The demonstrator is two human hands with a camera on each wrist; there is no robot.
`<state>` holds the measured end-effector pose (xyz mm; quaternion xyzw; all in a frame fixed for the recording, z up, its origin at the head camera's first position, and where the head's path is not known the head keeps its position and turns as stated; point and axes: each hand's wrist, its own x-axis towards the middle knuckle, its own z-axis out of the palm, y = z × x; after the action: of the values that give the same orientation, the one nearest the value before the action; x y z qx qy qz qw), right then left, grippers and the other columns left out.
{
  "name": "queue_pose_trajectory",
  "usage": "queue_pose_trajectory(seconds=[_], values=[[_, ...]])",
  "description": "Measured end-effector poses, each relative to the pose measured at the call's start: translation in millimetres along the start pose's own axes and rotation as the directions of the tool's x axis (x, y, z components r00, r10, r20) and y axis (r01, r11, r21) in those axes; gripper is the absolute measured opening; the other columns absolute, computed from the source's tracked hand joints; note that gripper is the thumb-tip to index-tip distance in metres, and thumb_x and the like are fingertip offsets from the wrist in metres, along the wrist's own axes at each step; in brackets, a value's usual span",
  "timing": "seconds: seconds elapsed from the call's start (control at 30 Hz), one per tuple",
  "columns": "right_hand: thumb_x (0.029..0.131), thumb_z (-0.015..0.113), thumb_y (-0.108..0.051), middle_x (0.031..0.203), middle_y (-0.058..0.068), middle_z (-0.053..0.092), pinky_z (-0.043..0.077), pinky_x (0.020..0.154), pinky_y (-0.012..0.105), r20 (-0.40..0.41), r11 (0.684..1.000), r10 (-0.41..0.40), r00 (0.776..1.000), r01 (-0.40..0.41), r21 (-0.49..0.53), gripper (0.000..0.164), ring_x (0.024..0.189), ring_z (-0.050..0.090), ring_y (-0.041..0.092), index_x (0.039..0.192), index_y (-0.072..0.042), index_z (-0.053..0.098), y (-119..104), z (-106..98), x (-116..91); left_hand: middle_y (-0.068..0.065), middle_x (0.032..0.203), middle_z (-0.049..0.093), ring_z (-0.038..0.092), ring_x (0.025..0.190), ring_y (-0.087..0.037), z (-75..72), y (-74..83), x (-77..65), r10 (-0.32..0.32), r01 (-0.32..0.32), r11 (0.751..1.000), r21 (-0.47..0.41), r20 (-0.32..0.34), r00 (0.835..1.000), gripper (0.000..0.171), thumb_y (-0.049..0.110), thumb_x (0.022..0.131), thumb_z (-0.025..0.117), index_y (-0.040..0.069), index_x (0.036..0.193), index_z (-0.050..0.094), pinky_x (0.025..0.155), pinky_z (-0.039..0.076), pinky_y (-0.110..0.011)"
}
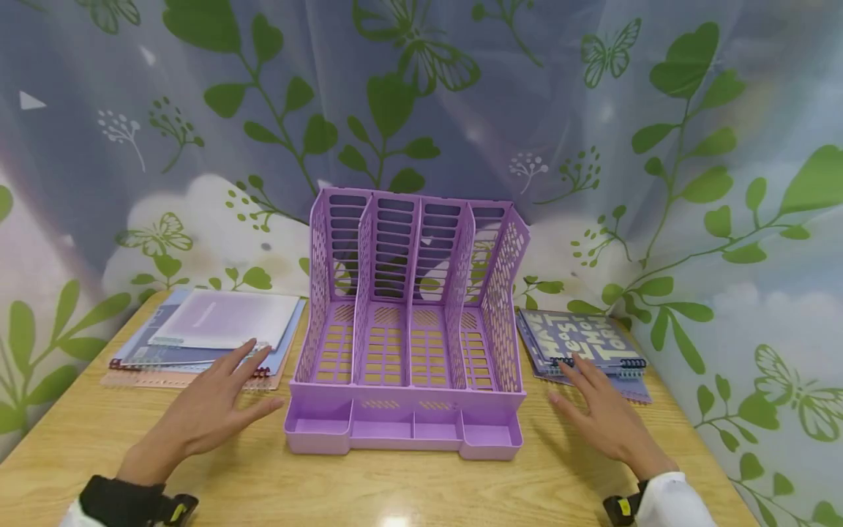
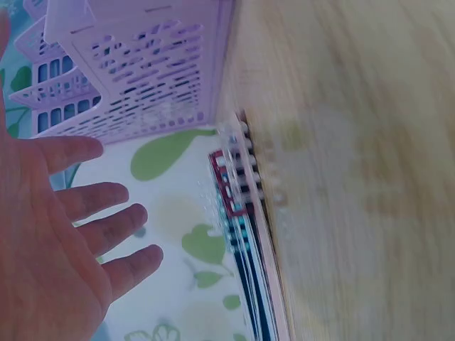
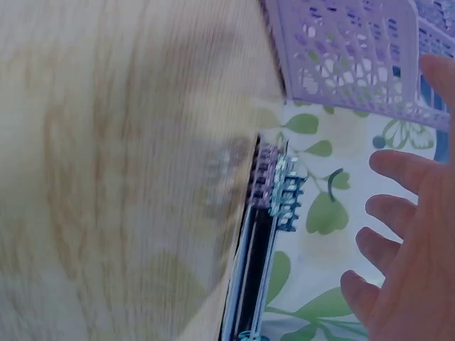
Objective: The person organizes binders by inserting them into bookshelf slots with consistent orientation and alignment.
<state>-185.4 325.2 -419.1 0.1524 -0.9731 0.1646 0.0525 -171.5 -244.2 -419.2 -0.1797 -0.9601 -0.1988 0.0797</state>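
A purple file organizer (image 1: 406, 394) with upright dividers and small front compartments stands in the middle of the table. To its left lies a stack of spiral notebooks (image 1: 224, 318), a pale lilac one on top. My left hand (image 1: 207, 406) is spread near that stack's front edge; the left wrist view shows its fingers (image 2: 114, 231) apart from the notebooks. On the other side is a smaller stack of spiral notebooks (image 1: 576, 337), the top one dark with large pale lettering. My right hand (image 1: 606, 413) hovers by its front edge, fingers extended and holding nothing.
The wooden table (image 1: 421, 487) runs under everything. Behind it hangs a curtain (image 1: 553, 110) with leaves and butterflies, close to the organizer's back and along the right side. Both wrists wear black bands (image 1: 128, 501).
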Motion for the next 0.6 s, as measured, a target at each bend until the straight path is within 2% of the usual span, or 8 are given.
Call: queue_pose_trajectory(seconds=[0.17,0.23,0.33,0.4,0.47,0.6], values=[[0.097,0.045,-0.051,0.155,0.020,0.017,0.020,0.098,0.071,0.011,1.000,0.030,1.000,-0.030,-0.003,0.070,0.136,0.019,0.047,0.148,-0.005,0.034,9,0,5,-0.021,0.152,0.024,0.026,0.133,-0.046,3.6,2.4,12.0,0.001,-0.003,0.993,-0.119,-0.022,1.000,0.068,0.044,0.098,0.048,0.006,0.151,0.027,0.099,0.027,-0.065],[0.097,0.046,-0.050,0.154,0.021,0.019,0.022,0.098,0.071,0.003,1.000,0.028,1.000,-0.028,-0.007,0.069,0.136,0.019,0.047,0.147,-0.005,0.035,13,0,6,-0.021,0.152,0.024,0.032,0.131,-0.045,5.7,3.7,18.7,0.002,-0.008,0.984,-0.180,-0.031,1.000,0.065,0.040,0.100,0.045,0.005,0.151,0.024,0.099,0.030,-0.062],[0.097,0.047,-0.049,0.154,0.021,0.020,0.023,0.098,0.071,-0.009,1.000,0.023,1.000,-0.023,-0.009,0.067,0.136,0.020,0.046,0.147,-0.006,0.036,16,1,8,-0.023,0.151,0.024,0.033,0.131,-0.044,9.2,5.9,31.0,0.001,-0.009,0.968,-0.249,-0.033,0.999,0.064,0.038,0.102,0.040,0.002,0.151,0.020,0.101,0.030,-0.061],[0.097,0.047,-0.049,0.154,0.021,0.020,0.023,0.097,0.071,-0.014,1.000,0.020,1.000,-0.020,-0.010,0.067,0.135,0.020,0.046,0.146,-0.005,0.037,17,1,9,-0.025,0.150,0.025,0.034,0.130,-0.044,11.2,7.7,40.3,-0.008,-0.001,0.955,-0.298,-0.027,1.000,0.064,0.037,0.103,0.039,0.000,0.151,0.018,0.102,0.029,-0.059],[0.097,0.047,-0.049,0.154,0.020,0.019,0.023,0.097,0.071,-0.012,1.000,0.022,1.000,-0.022,-0.007,0.067,0.136,0.020,0.046,0.146,-0.005,0.037,18,2,10,-0.026,0.151,0.022,0.027,0.134,-0.044,13.1,9.3,49.3,-0.029,0.025,0.941,-0.338,-0.007,1.000,0.066,0.039,0.103,0.036,-0.001,0.151,0.014,0.104,0.026,-0.059],[0.097,0.047,-0.049,0.155,0.018,0.018,0.022,0.097,0.071,-0.002,1.000,0.028,1.000,-0.028,-0.001,0.067,0.136,0.019,0.046,0.147,-0.006,0.036,18,3,12,-0.028,0.152,0.017,0.026,0.134,-0.045,17.6,12.4,66.2,-0.098,0.105,0.880,-0.463,0.040,0.994,0.076,0.043,0.102,0.036,0.000,0.152,-0.001,0.105,0.027,-0.059]])
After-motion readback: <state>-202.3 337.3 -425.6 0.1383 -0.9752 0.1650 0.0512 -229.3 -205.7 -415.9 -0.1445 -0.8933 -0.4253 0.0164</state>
